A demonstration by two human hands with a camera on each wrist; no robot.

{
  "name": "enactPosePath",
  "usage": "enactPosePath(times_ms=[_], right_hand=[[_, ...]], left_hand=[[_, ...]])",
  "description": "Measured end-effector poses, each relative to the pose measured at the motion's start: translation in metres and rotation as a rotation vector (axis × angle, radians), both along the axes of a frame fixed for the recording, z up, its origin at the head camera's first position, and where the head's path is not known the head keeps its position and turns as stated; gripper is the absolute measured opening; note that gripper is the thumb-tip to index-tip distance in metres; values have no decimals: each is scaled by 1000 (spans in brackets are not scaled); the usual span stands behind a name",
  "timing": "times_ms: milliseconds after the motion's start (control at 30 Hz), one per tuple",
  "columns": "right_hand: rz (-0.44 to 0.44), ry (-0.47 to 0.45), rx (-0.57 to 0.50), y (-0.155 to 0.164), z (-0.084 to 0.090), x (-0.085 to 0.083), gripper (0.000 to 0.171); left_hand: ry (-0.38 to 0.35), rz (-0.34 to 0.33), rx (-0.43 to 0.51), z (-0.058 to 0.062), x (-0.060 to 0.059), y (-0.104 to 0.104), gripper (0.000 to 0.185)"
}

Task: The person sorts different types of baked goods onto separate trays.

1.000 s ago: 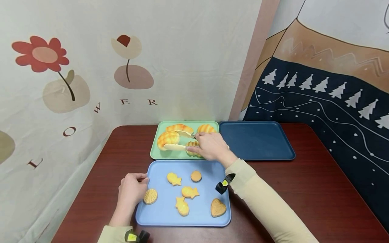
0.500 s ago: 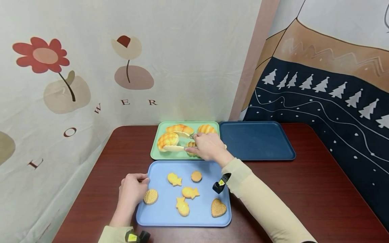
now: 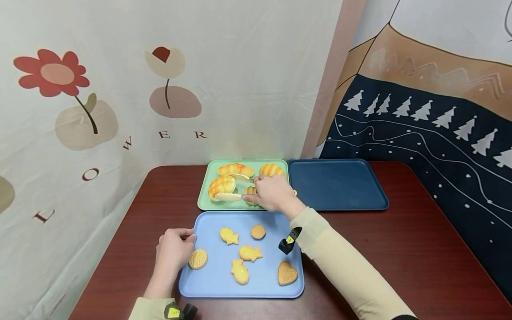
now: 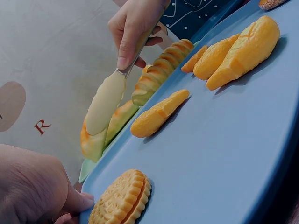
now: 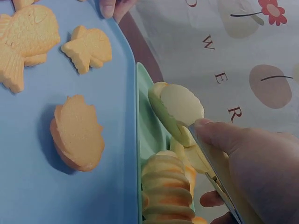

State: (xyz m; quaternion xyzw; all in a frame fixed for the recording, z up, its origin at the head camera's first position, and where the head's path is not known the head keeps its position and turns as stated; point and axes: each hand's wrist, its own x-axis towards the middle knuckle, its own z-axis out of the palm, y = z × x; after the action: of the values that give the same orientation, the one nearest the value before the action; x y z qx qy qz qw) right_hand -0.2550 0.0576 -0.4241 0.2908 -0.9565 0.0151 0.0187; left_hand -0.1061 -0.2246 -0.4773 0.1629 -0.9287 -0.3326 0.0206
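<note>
My right hand (image 3: 274, 193) grips a pair of tongs (image 3: 229, 197) with cream-coloured tips, reaching over the green tray (image 3: 212, 169). The tips straddle a round bread bun (image 3: 219, 186) at that tray's left side. In the right wrist view one tip (image 5: 182, 103) overlaps the bun (image 5: 161, 107). A ridged twisted bread (image 5: 167, 191) lies under the hand, mostly covered in the head view. At the left edge of the light blue tray (image 3: 216, 289), my left hand (image 3: 174, 251) pinches the rim, close to a round sandwich biscuit (image 4: 120, 198).
Several fish-shaped biscuits (image 3: 250, 253), a small round biscuit (image 3: 258, 231) and a heart-shaped biscuit (image 3: 287, 273) lie on the light blue tray. Two more breads, a long one (image 3: 236, 169) and a ridged one (image 3: 272, 169), sit at the green tray's back. A dark blue tray (image 3: 336, 186) stands to its right.
My right hand and the tongs have shifted slightly left, so the tips reach further over the round bun. The left hand stays at the tray rim.
</note>
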Motion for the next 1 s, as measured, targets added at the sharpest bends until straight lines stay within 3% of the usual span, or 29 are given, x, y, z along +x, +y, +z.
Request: enactPosePath(times_ms=[600,1000], right_hand=[[2,-13,66,0,1,-1,87],[-1,-33,-16,11,0,2,96]], left_hand=[[-13,5,14,1,1,3,30],[-18,10,13,2,0,1,31]])
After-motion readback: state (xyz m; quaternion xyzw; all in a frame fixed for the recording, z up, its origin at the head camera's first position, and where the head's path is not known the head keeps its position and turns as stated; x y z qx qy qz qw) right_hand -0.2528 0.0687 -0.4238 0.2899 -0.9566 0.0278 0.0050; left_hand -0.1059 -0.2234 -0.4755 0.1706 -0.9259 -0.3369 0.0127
